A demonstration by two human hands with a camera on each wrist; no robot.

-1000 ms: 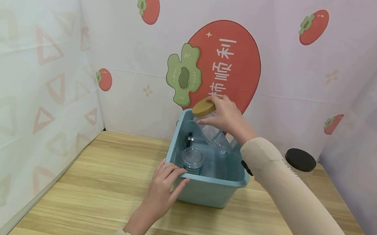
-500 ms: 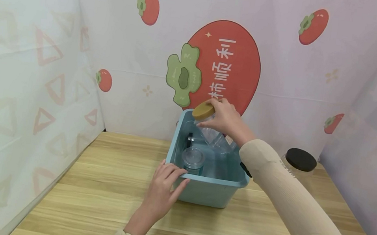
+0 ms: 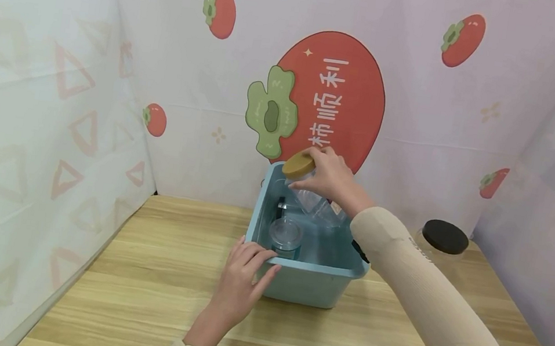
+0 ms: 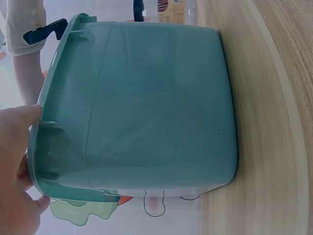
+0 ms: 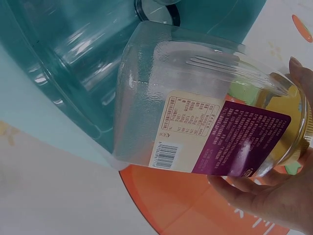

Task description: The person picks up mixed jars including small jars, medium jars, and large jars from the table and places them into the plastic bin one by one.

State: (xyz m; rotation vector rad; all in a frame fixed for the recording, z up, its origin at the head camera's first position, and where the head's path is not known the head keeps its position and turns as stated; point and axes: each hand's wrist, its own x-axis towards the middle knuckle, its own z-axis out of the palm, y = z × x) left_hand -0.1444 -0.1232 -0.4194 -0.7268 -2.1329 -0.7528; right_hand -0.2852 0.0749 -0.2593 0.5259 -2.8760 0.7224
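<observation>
At the near left corner of a blue-green plastic tub [image 3: 307,287], my left hand [image 3: 238,282] grips the rim, thumb in front and fingers over the edge. My right hand [image 3: 332,174] holds a clear plastic jar [image 5: 146,93] close to its gold lid [image 3: 298,166]. This jar is tilted over the far part of the tub, its lower end inside the opening. A purple and cream label [image 5: 188,132] with a barcode shows in the right wrist view. Inside the tub, a clear round container [image 3: 286,235] stands near the left wall, with a dark-lidded item [image 3: 280,207] behind it.
To the right on the wooden table [image 3: 151,291], a clear jar with a black lid [image 3: 445,237] stands partly behind my right sleeve. A white printed cloth [image 3: 221,84] hangs behind and at both sides.
My right hand has lowered the tilted gold-lidded jar slightly into the tub. The left hand keeps its place on the rim.
</observation>
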